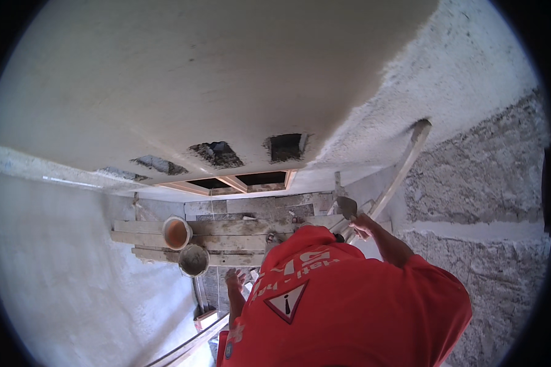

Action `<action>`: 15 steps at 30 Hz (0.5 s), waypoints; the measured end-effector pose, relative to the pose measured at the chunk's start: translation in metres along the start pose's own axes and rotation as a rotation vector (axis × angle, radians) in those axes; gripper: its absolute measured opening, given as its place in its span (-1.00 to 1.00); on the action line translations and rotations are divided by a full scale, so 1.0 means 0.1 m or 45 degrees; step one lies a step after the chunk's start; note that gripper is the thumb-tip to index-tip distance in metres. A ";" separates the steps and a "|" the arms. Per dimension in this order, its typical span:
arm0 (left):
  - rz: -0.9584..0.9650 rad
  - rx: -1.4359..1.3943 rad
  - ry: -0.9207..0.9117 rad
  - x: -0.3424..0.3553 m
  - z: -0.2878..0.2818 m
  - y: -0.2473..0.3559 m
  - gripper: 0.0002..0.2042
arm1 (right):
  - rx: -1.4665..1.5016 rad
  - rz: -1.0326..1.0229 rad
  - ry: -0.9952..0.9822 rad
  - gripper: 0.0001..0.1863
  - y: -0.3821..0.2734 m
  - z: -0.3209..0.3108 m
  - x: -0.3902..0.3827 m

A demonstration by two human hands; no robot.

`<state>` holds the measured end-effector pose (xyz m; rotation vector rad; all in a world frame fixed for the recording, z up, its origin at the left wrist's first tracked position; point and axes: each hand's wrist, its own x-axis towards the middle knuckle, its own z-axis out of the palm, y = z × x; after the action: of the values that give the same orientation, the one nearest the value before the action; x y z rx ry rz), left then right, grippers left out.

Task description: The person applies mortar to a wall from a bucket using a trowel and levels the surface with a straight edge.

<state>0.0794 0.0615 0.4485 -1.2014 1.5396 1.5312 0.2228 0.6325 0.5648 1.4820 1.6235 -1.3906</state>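
My right hand (pixel 362 226) is closed round the handle of a trowel (pixel 347 208), held out in front of me with its dark blade raised. The handle is mostly hidden by my fingers. On the left, my left hand (pixel 234 279) hangs low beside my red shirt, its fingers apart and nothing visible in them. Beyond it stand two buckets on planks (pixel 239 228). One bucket (pixel 177 233) is orange inside; the nearer bucket (pixel 194 260) is grey and crusted. What they contain is hard to make out.
Ahead is a wall (pixel 226 79) coated in smooth grey plaster, with several ragged openings and a wooden frame (pixel 232 182) below. A long wooden batten (pixel 404 164) leans at the right. Rough masonry (pixel 477 177) lies right; a pale wall (pixel 49 244) stands left. My feet rest on the planks.
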 end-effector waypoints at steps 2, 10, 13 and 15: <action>0.097 0.017 -0.061 -0.05 0.16 -0.05 -0.52 | 0.033 0.000 0.026 -0.77 0.10 -0.07 0.06; 0.081 -0.094 -0.035 -0.22 0.22 -0.12 -0.52 | 0.032 0.081 0.017 -0.79 0.36 -0.32 0.18; 0.111 -0.123 0.022 -0.30 0.15 -0.14 -0.55 | 0.066 0.112 0.048 -0.79 0.36 -0.32 0.18; 0.110 -0.086 0.037 -0.35 0.08 -0.13 -0.56 | 0.119 0.138 0.067 -0.78 0.33 -0.29 0.21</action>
<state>0.1035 0.0762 0.4746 -1.2134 1.5888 1.6401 0.2559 0.6625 0.5451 1.6482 1.5032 -1.3948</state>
